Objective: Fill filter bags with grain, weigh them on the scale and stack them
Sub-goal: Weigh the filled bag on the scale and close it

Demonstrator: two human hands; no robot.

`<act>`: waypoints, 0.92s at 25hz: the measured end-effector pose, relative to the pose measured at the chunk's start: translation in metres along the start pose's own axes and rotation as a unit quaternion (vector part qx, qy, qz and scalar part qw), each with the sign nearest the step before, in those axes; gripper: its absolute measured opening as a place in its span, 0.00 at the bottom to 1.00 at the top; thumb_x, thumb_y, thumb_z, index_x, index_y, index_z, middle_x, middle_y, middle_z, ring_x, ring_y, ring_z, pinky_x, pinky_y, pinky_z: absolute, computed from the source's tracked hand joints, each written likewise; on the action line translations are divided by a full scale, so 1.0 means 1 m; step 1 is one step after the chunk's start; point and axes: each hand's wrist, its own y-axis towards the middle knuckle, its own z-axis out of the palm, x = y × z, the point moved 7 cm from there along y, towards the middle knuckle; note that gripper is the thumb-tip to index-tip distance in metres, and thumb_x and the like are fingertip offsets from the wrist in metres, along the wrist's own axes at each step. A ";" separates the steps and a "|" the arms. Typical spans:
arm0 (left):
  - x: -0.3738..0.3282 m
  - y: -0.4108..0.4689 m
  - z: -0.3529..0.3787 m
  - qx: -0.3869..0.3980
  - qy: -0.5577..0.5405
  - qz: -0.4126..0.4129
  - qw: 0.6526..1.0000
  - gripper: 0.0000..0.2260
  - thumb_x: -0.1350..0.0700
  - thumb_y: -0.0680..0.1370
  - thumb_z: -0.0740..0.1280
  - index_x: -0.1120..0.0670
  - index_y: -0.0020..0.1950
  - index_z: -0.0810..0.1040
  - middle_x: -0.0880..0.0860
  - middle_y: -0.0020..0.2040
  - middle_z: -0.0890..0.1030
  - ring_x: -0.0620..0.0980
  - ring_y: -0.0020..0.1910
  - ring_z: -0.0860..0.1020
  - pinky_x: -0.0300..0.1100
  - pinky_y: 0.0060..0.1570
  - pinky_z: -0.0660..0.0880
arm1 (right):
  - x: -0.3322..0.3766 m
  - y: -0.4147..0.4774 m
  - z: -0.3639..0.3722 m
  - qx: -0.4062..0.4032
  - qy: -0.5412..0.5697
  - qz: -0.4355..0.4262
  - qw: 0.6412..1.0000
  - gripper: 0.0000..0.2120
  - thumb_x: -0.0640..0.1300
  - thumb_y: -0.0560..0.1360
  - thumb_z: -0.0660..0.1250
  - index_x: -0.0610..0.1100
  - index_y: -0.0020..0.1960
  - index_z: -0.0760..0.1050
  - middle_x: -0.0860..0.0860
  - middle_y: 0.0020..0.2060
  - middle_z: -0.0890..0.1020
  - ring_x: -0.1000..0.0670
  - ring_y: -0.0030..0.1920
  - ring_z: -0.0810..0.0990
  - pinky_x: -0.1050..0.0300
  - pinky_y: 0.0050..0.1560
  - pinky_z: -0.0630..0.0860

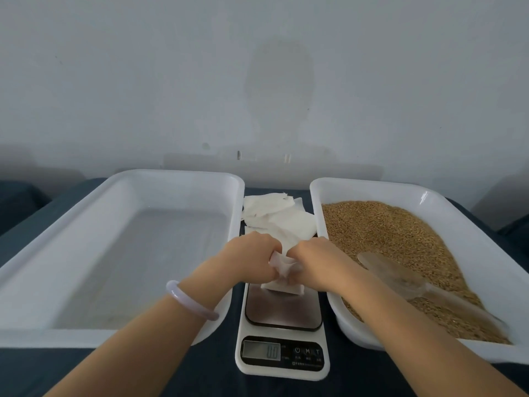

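Dark tablecloth [200,376] | left hand [249,262], right hand [317,263] both pinching filter bag [282,287] | fingertips hidden | scale [282,313] readout blurred

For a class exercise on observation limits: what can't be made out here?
Head view.
Whether the thin white filter bag is filled: left hand and right hand cover it.
Reading on white digital scale: blurred.
Count of spare white bags behind: overlapping, partly behind hands.

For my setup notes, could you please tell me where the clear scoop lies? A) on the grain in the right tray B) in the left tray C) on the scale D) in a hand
A: the scoop lies on the grain inside the right tray.
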 end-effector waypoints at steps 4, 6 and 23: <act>0.002 0.006 0.007 0.003 0.044 -0.013 0.999 0.10 0.45 0.70 0.70 0.47 0.35 0.73 0.45 0.31 0.70 0.50 0.38 0.72 0.39 0.30 0.62 | 0.001 -0.001 -0.001 -0.044 -0.001 -0.005 0.999 0.12 0.47 0.71 0.67 0.49 0.32 0.66 0.54 0.26 0.66 0.46 0.37 0.68 0.61 0.33 0.56; 0.002 0.010 0.011 0.005 0.064 -0.015 0.998 0.13 0.45 0.70 0.71 0.49 0.31 0.71 0.46 0.28 0.69 0.49 0.35 0.71 0.38 0.27 0.60 | -0.001 -0.002 0.001 -0.055 0.001 -0.001 0.998 0.14 0.46 0.70 0.68 0.49 0.30 0.65 0.55 0.26 0.66 0.47 0.38 0.68 0.59 0.41 0.57; -0.001 -0.006 0.013 0.015 0.176 -0.023 0.984 0.15 0.40 0.74 0.62 0.47 0.51 0.78 0.48 0.48 0.76 0.51 0.67 0.65 0.68 0.67 0.39 | -0.007 0.002 0.013 -0.036 0.015 0.003 0.999 0.08 0.50 0.70 0.65 0.51 0.32 0.71 0.55 0.31 0.73 0.48 0.44 0.71 0.57 0.60 0.61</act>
